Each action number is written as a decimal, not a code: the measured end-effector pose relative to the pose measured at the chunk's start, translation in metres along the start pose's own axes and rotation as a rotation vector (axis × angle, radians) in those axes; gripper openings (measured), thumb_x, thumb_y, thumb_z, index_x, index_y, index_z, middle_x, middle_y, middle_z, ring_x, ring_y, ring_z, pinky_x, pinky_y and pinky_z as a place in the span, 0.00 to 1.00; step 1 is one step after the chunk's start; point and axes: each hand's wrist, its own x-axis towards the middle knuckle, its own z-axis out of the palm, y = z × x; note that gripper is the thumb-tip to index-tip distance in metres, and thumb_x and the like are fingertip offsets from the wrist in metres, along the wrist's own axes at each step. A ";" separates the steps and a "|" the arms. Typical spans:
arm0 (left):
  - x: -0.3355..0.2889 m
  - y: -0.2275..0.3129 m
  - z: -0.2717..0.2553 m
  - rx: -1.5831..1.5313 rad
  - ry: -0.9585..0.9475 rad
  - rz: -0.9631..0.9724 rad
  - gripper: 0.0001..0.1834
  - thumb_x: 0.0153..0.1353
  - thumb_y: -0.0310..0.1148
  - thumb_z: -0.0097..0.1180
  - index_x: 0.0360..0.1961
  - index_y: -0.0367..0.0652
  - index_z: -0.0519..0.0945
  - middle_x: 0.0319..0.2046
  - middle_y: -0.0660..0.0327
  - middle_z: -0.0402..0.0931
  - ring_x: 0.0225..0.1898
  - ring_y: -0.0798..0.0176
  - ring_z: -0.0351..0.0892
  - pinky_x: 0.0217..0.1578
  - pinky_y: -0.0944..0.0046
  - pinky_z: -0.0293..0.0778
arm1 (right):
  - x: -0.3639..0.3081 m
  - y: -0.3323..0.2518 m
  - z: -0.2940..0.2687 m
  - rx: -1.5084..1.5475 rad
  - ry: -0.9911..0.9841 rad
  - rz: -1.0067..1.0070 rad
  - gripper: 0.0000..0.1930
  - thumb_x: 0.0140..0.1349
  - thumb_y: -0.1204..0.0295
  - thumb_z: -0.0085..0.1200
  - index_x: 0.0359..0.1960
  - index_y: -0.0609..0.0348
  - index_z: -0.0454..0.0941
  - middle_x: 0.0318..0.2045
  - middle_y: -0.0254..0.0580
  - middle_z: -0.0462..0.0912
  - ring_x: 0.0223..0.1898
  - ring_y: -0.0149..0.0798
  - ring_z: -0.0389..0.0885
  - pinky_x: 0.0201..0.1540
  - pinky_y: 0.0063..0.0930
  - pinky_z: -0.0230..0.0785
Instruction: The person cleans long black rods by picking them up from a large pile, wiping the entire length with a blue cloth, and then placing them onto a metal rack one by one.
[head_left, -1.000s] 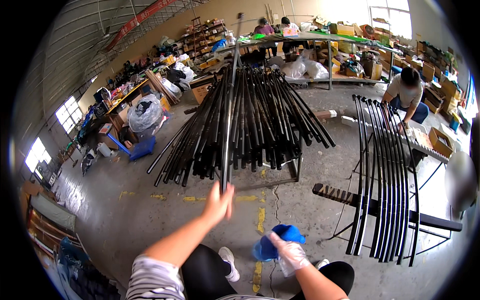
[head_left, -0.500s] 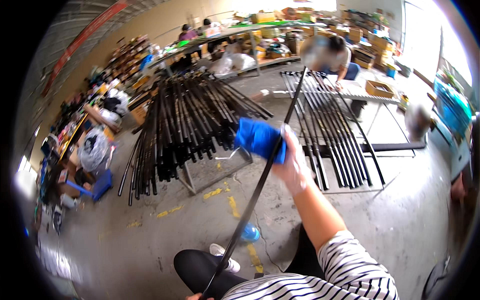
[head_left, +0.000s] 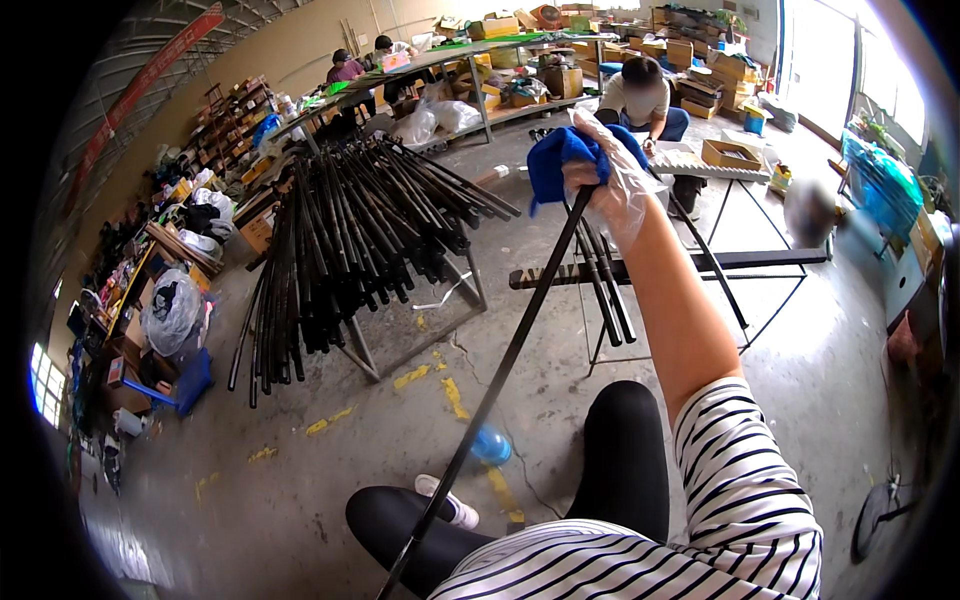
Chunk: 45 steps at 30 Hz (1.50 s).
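Observation:
A long, thin black pole [head_left: 500, 375] slants from the lower edge of the head view up to my right hand [head_left: 612, 180]. That hand wears a clear plastic glove and is closed near the pole's far end. A blue cloth [head_left: 560, 165] is bunched in its fingers, against the pole. My left hand is out of view; the pole's near end runs past the lower edge. Beyond my right forearm, several black poles [head_left: 605, 275] lie on a rack, partly hidden by the arm.
Many black poles [head_left: 350, 230] are piled on a metal stand [head_left: 370, 360] to the left. A blue bottle [head_left: 490, 445] is on the floor by my foot. A person [head_left: 645, 100] sits at the back right beside an open box [head_left: 730, 155]. Bags and cartons line the left wall.
My right hand has moved up and away toward the pole's far end, taking the blue cloth along. My left hand, partly visible before at the lower edge, has left the view.

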 end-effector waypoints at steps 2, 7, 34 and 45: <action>0.002 -0.009 0.000 0.045 -0.092 0.026 0.17 0.52 0.41 0.54 0.27 0.34 0.78 0.28 0.42 0.74 0.30 0.40 0.71 0.31 0.48 0.65 | -0.001 0.000 0.002 0.080 -0.099 0.045 0.12 0.58 0.66 0.55 0.21 0.53 0.67 0.11 0.30 0.66 0.09 0.21 0.58 0.08 0.10 0.46; -0.001 -0.012 -0.020 -0.021 -0.049 0.162 0.19 0.54 0.43 0.53 0.24 0.33 0.77 0.22 0.46 0.73 0.25 0.42 0.69 0.27 0.49 0.64 | -0.004 0.002 -0.001 0.124 -0.153 0.045 0.07 0.56 0.69 0.55 0.29 0.51 0.69 0.16 0.30 0.68 0.10 0.22 0.60 0.10 0.10 0.46; 0.039 0.190 -0.036 -0.509 -0.308 0.151 0.17 0.47 0.39 0.66 0.14 0.41 0.73 0.13 0.70 0.68 0.18 0.77 0.64 0.20 0.71 0.62 | -0.109 0.134 0.073 0.154 -0.028 0.309 0.12 0.53 0.65 0.58 0.29 0.50 0.66 0.20 0.31 0.68 0.15 0.29 0.68 0.12 0.17 0.52; 0.059 0.347 -0.042 -1.158 -0.424 0.584 0.18 0.47 0.32 0.63 0.40 0.40 0.75 0.31 0.63 0.75 0.29 0.71 0.73 0.31 0.70 0.70 | -0.223 0.180 0.081 -0.590 -0.251 0.456 0.09 0.56 0.70 0.56 0.31 0.66 0.76 0.25 0.41 0.79 0.25 0.30 0.77 0.29 0.23 0.71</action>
